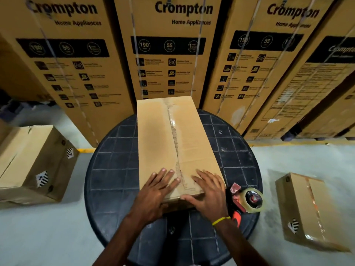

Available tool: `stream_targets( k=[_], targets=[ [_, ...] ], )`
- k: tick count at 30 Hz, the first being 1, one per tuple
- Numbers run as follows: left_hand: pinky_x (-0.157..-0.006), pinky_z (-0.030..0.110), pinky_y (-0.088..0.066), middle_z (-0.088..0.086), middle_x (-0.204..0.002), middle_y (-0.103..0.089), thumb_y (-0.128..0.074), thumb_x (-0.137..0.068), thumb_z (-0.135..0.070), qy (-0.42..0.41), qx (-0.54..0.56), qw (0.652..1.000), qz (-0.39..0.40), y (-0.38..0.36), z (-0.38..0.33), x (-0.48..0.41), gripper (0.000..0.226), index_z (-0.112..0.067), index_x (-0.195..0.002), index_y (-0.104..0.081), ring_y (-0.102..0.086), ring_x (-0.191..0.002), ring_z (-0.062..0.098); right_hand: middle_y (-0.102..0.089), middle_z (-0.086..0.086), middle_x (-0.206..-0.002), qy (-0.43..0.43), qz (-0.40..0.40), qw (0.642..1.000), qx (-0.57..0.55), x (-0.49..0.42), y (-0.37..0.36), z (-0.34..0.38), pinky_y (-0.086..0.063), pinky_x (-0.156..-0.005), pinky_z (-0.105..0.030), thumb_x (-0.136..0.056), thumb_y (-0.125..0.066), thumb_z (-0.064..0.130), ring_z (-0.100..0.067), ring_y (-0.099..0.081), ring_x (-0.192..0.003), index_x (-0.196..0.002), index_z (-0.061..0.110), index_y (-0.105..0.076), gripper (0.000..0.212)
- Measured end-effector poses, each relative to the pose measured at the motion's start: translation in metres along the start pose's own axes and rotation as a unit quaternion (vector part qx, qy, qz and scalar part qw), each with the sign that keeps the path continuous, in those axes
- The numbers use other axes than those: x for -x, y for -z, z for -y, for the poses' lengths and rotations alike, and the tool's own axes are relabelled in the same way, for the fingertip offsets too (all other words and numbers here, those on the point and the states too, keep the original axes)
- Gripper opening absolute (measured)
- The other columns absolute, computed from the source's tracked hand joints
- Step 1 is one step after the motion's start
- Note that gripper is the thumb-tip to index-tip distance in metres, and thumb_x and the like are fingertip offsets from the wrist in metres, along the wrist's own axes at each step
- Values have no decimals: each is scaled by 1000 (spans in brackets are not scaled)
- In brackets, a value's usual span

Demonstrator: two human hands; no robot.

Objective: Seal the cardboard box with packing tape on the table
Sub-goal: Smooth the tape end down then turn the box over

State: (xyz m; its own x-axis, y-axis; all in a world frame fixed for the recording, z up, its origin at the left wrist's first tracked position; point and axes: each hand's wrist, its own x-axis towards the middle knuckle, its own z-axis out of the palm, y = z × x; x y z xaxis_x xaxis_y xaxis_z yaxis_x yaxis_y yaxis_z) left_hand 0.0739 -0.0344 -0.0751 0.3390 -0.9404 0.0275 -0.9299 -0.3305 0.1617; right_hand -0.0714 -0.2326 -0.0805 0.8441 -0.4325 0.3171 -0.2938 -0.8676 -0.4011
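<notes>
Cardboard box [163, 143], centre frame: I pressed my left hand [156, 192] and right hand [208, 192], both open and flat, over its taped seam [175, 139] to smooth it, tape dispenser [246, 202] idle lower right.

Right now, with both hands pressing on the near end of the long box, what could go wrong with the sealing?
1. The long brown cardboard box overhangs the far edge of the round black table, so a hard push could slide or tip it.
2. The clear tape strip on its seam looks wrinkled and may not hold well.
3. The red tape dispenser lies close to the right hand; a careless reach may meet its blade.
</notes>
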Motion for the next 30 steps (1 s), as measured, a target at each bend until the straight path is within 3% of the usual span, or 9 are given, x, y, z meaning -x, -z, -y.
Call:
stream_targets(
  k=[3, 5, 6, 10, 12, 15, 21, 27, 30],
  targets=[
    [-122, 50, -19, 4, -168, -29, -80, -78, -51, -6, 11, 1000, -6, 7, 22, 1, 100, -33, -161, -28, -27, -154, 34, -51, 11, -154, 34, 32, 999, 21, -1, -3, 4, -31, -117, -47, -78, -55, 87, -15, -49, -141, -135, 34, -64, 79],
    [-122, 49, -17, 5, -166, -34, -45, -95, -72, 1, 21, 1000, -12, 12, 36, 4, 75, -32, -158, -35, -29, -152, 35, -51, 8, -155, 45, 36, 998, 32, -2, -8, 15, -30, -116, -46, -78, -55, 86, -18, -49, -141, -137, 32, -62, 80],
    [-122, 47, -14, 5, -165, -36, -31, -95, -78, 5, 30, 1000, -3, 15, 39, 5, 78, -31, -156, -38, -29, -152, 35, -51, 8, -155, 35, 29, 998, 33, -3, -12, 22, -31, -116, -47, -78, -55, 87, -18, -49, -140, -136, 31, -63, 81],
    [-118, 61, -31, 6, -158, -48, -41, -75, -91, 38, 16, 999, 13, 14, 27, -1, 99, -24, -146, -58, -40, -147, 36, -57, 8, -147, -1, -9, 999, 40, -5, -25, 31, -36, -110, -49, -73, -57, 89, -18, -53, -133, -125, 29, -66, 80],
    [-117, 58, -37, 5, -153, -54, -38, -75, -94, 68, 34, 997, -9, 9, 18, -3, 99, -22, -137, -66, -46, -144, 35, -59, 6, -145, 17, -12, 998, 58, -5, -29, 26, -36, -107, -48, -72, -62, 86, -19, -53, -130, -125, 28, -67, 79],
    [-117, 54, -34, 4, -153, -53, -62, -77, -80, 77, 46, 994, -70, -2, 14, -3, 82, -22, -135, -68, -46, -144, 33, -52, 2, -151, 65, -4, 994, 83, -1, -32, 16, -32, -107, -47, -67, -78, 72, -24, -55, -132, -133, 27, -61, 82],
    [-119, 50, -31, 7, -157, -48, -91, -59, -61, 67, 9, 993, -93, -6, 13, -1, 97, -19, -142, -61, -40, -148, 32, -52, 3, -154, 61, -4, 995, 80, 0, -28, 13, -35, -108, -47, -82, -60, 78, -22, -51, -137, -137, 27, -60, 75],
    [-118, 53, -31, 12, -154, -51, -61, -78, -79, 118, 23, 985, -124, -5, -7, -8, 93, -10, -139, -62, -44, -145, 34, -38, 6, -163, 54, 76, 995, 27, 3, -14, 17, -24, -121, -48, -74, -73, 52, -19, -36, -149, -147, 29, -48, 80],
    [-117, 51, -36, 15, -149, -56, -55, -87, -73, 124, 32, 979, -158, -12, -23, -14, 89, 0, -137, -61, -49, -142, 34, -57, 4, -149, 37, 0, 989, -145, 13, 4, 10, -33, -120, -45, -85, -77, 24, -15, -47, -142, -136, 19, -61, 54]
  ],
)
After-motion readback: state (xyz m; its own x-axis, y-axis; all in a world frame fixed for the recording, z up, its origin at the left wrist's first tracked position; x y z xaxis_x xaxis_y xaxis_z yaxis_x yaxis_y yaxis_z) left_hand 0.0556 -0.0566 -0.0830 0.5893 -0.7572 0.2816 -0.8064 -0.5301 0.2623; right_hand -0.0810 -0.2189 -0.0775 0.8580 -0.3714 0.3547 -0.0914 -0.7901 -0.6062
